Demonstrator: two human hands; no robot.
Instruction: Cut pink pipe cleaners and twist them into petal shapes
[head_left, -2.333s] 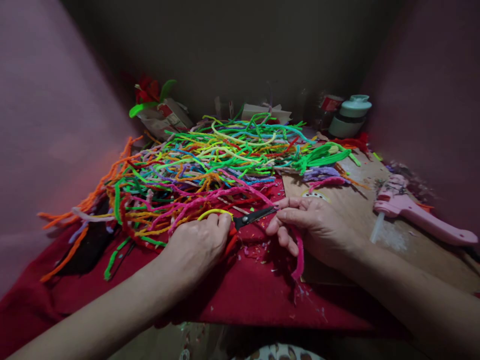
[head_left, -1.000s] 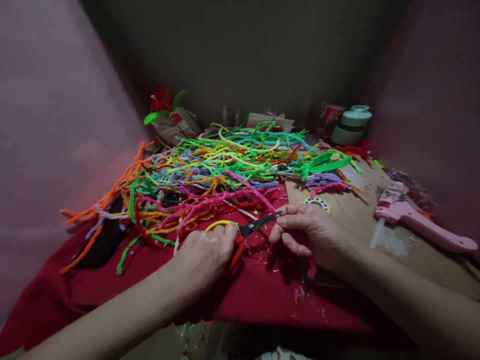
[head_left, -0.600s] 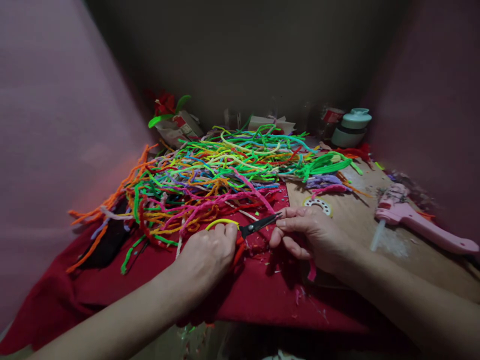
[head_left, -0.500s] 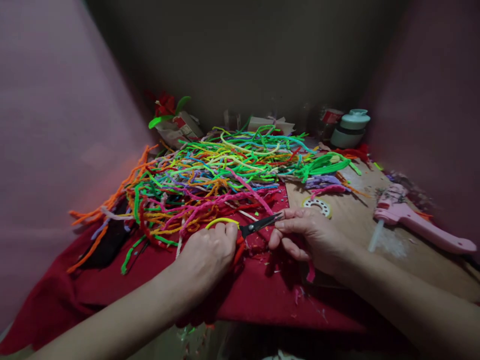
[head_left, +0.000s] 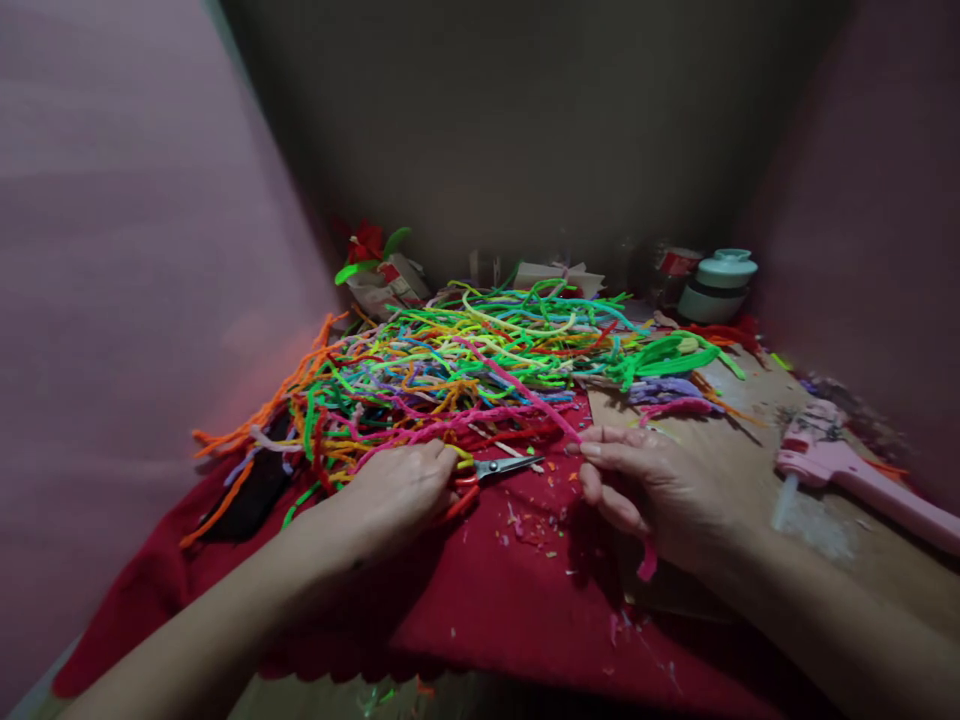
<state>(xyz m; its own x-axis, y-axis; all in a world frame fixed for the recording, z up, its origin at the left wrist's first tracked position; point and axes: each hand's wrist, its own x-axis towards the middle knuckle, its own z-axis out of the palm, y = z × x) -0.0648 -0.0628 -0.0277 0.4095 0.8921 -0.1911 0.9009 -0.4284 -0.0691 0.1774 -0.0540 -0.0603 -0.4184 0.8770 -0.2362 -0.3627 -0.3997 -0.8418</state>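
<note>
Clock read from the scissors' pivot. Left hand [head_left: 401, 490] is curled round the handles of the scissors [head_left: 486, 468]; blades point to 3 o'clock and look together or nearly so. Right hand [head_left: 664, 480], also at 3, pinches a pink stem [head_left: 517, 383] between thumb and forefinger, other fingers loosely bent. Stem slants from that pinch towards 10 o'clock, over the pile of fuzzy stems [head_left: 480, 355] at 12. A pink tail hangs below the right palm, probably the same stem.

Step in hand, as judged: trimming the pink stem. Tips lie near the right fingers, apart from the stem. Another snip would call for parting the blades and bringing them to it, clear of the fingertips.

Clippings [head_left: 529, 530] at 5, on red cloth [head_left: 487, 610]. Glue gun [head_left: 817, 460] at 3, beyond the right hand.
</note>
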